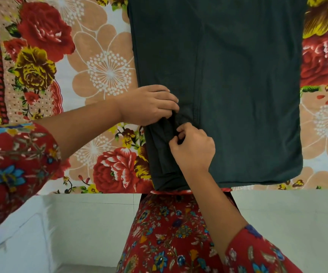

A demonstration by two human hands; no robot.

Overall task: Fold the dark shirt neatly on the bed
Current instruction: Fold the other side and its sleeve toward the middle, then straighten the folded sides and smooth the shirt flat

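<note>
The dark shirt (238, 85) lies flat on the flowered bed sheet (92, 56), reaching from the top of the view down to the bed's near edge. Its left side is bunched into folds near the lower left corner. My left hand (149, 104) rests on the shirt's left edge with its fingers curled into the bunched cloth. Just below it, my right hand (192, 148) pinches the same folds between thumb and fingers. Part of the folded cloth is hidden under both hands.
The bed's near edge (100, 193) runs across the middle of the view, with pale floor tiles (90, 223) below it. My red flowered dress (169, 233) fills the lower centre. Flowered sheet shows on both sides of the shirt.
</note>
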